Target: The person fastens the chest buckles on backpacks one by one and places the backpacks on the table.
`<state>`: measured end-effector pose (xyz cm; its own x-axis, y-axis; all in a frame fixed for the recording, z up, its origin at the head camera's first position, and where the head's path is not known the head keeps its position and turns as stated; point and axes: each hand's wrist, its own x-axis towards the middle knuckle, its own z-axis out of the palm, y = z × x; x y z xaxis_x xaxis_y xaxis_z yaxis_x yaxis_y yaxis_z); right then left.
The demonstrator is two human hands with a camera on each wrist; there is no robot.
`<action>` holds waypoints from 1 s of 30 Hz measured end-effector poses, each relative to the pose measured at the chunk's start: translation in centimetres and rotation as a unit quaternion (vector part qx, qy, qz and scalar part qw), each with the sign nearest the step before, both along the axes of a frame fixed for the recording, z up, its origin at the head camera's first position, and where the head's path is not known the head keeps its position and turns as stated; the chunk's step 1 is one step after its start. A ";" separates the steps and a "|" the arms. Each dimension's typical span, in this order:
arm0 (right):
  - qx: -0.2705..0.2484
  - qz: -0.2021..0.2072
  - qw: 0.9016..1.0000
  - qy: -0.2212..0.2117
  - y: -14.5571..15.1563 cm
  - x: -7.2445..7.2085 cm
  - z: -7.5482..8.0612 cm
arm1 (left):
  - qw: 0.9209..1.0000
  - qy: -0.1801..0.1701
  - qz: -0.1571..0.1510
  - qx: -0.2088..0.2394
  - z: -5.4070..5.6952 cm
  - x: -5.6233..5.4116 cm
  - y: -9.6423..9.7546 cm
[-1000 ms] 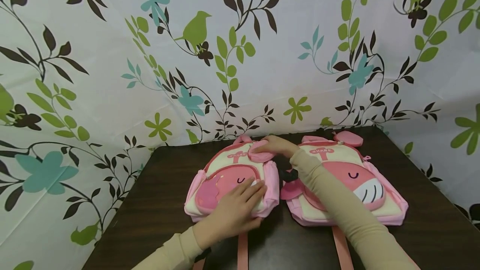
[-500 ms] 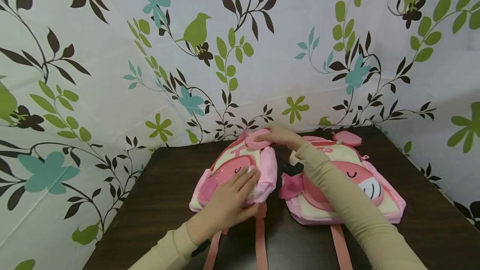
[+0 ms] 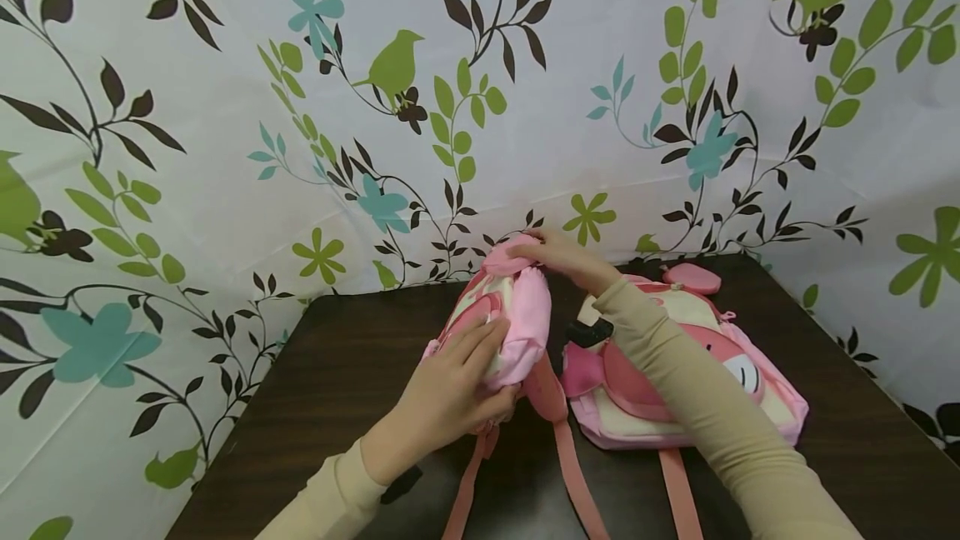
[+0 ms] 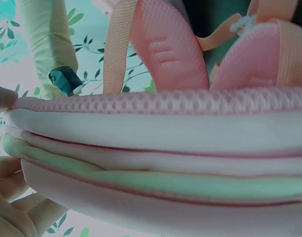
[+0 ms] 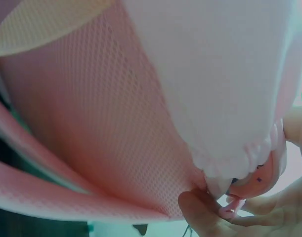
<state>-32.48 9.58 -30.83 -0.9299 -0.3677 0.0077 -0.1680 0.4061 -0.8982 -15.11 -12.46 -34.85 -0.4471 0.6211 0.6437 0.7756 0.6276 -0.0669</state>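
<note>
Pink backpack (image 3: 529,315) tilts up between the fingers of both hands: the left hand (image 3: 446,398) grips its lower end, the right hand (image 3: 573,258) grips its top at the round pouch (image 3: 504,257). Another backpack (image 3: 633,386) lies right of the fingers on the bench (image 3: 337,373).

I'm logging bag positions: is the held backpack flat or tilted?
Tilted: the held backpack shows its side to the head camera, its straps trailing beneath.
</note>
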 end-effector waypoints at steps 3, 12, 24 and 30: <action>-0.009 0.003 1.000 -0.003 -0.2 0.4 0.8 | 1.000 -0.017 0.002 0.021 0.5 0.3 -0.2; 0.018 -0.006 0.999 0.029 -1.3 1.2 2.5 | 0.993 -0.065 -0.009 0.101 1.6 1.0 -1.1; 0.069 -0.001 0.995 0.076 -1.2 2.6 4.6 | 0.965 -0.138 -0.037 0.222 2.2 2.5 -1.2; 0.099 0.003 0.990 0.097 -2.5 2.6 3.9 | 0.961 -0.131 -0.029 0.243 1.6 2.8 -1.8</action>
